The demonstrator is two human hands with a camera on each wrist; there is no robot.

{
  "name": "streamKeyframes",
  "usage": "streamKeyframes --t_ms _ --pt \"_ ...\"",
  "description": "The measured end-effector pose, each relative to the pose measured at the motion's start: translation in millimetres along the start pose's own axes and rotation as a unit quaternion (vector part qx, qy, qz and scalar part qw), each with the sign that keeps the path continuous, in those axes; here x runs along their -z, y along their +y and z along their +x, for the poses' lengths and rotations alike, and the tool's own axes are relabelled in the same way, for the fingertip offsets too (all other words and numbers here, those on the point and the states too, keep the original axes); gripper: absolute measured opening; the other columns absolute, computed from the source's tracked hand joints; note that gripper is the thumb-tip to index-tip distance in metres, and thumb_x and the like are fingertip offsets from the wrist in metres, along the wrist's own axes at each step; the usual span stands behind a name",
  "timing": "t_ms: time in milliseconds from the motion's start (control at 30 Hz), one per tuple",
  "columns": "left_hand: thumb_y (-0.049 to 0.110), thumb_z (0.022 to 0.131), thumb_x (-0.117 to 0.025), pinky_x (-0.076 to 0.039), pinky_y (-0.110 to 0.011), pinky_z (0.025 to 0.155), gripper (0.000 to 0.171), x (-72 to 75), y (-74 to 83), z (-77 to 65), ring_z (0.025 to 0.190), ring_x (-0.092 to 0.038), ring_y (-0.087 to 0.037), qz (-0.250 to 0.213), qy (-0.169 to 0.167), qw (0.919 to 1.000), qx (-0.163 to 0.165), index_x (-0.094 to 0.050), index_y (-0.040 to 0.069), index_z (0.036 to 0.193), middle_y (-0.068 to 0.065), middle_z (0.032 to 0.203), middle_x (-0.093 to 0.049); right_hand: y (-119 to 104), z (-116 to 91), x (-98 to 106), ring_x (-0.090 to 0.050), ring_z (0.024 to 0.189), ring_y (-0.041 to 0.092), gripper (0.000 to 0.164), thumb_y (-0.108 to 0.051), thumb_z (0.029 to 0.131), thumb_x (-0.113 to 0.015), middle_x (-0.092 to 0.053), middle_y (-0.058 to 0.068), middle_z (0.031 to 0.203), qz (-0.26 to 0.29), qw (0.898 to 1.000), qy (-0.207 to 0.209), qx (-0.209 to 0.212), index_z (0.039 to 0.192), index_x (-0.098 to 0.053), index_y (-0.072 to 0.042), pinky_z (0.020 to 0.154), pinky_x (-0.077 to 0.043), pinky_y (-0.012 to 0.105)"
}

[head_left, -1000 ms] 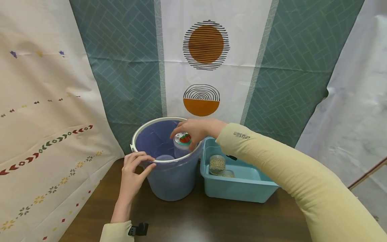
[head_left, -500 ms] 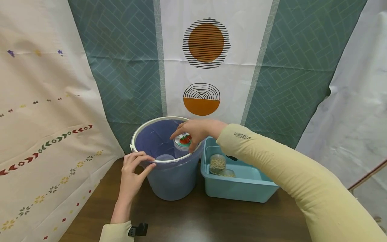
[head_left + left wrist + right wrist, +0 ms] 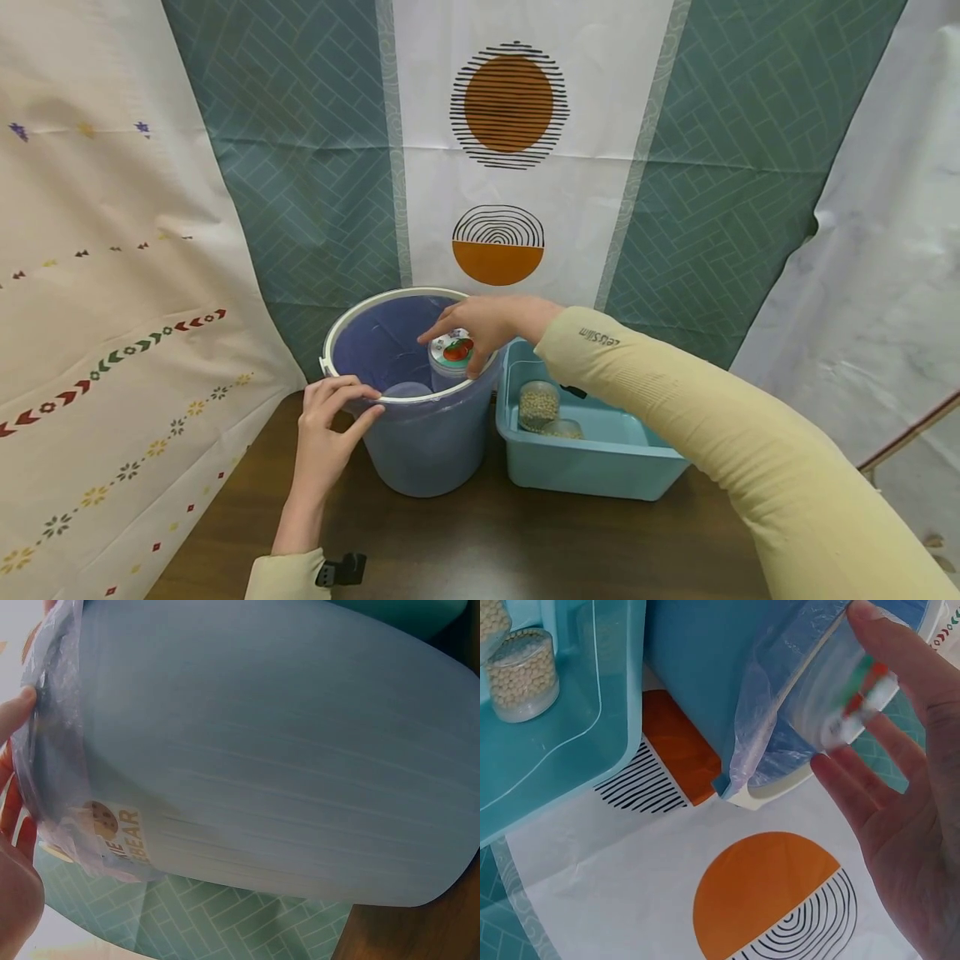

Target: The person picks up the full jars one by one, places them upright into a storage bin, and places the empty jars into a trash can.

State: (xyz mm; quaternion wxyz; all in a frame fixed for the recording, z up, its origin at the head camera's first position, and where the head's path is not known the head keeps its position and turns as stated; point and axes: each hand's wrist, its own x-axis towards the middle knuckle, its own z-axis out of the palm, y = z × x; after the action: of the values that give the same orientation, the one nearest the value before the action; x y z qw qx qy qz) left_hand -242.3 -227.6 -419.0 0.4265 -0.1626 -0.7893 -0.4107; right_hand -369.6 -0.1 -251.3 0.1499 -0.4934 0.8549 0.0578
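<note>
A blue trash bin (image 3: 427, 454) with a pale rim and a clear plastic liner stands on the table. My left hand (image 3: 327, 433) grips the near-left rim, thumb outside and fingers over the top. Above the bin's right side, my right hand (image 3: 487, 325) is spread, fingers apart from the thumb. Just below it, inside the bin, is a clear plastic jar (image 3: 450, 367) with a tomato picture on its lid; it looks blurred in the right wrist view, and no finger plainly grips it. Another round translucent thing (image 3: 407, 390) lies inside, partly hidden by the rim.
To the right of the bin stands a turquoise tub (image 3: 592, 471). It holds an upright jar of pale beads (image 3: 538, 404) and a second bead container (image 3: 564, 429). A patterned cloth (image 3: 330, 167) hangs close behind.
The tomato-lid jar sits slightly lower in the bin than before. Both hands have stayed nearly in place, and the head view has shifted a little.
</note>
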Motion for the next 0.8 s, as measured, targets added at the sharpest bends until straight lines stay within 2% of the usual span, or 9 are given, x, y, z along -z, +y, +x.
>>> streamKeyframes --t_ms 167,467,800 --pt "-0.005 0.067 -0.085 -0.028 -0.022 0.096 0.035 -0.3 -1.7 -0.3 0.108 -0.042 -0.007 0.001 0.001 1.0000 -0.005 -0.075 0.014 0.094 -0.006 0.102 -0.064 -0.3 -0.8 -0.1 -0.017 0.155 0.024 0.098 -0.034 0.081 -0.082 -0.019 -0.002 0.167 -0.015 1.000 0.000 -0.010 0.157 -0.020 -0.038 0.121 -0.027 0.049" --pt "-0.004 0.068 -0.085 -0.028 -0.022 0.097 0.032 0.5 -0.4 0.1 0.108 -0.041 -0.006 -0.005 -0.003 1.0000 0.002 -0.075 0.013 0.094 -0.007 0.102 -0.064 0.7 -2.7 -1.0 -0.018 0.154 0.026 0.097 -0.035 0.080 -0.082 -0.022 0.001 0.166 -0.020 1.000 0.012 -0.004 0.157 -0.022 -0.035 0.122 -0.025 0.050" --pt "-0.004 0.070 -0.084 -0.028 -0.021 0.096 0.031 0.5 -1.4 -0.1 0.107 -0.041 -0.005 0.000 -0.003 1.0000 0.001 -0.075 0.014 0.094 -0.005 0.102 -0.063 0.9 -3.3 -3.7 -0.020 0.154 0.027 0.096 -0.034 0.080 -0.082 -0.024 0.000 0.165 -0.012 1.000 0.019 -0.022 0.156 -0.024 -0.039 0.121 -0.027 0.051"
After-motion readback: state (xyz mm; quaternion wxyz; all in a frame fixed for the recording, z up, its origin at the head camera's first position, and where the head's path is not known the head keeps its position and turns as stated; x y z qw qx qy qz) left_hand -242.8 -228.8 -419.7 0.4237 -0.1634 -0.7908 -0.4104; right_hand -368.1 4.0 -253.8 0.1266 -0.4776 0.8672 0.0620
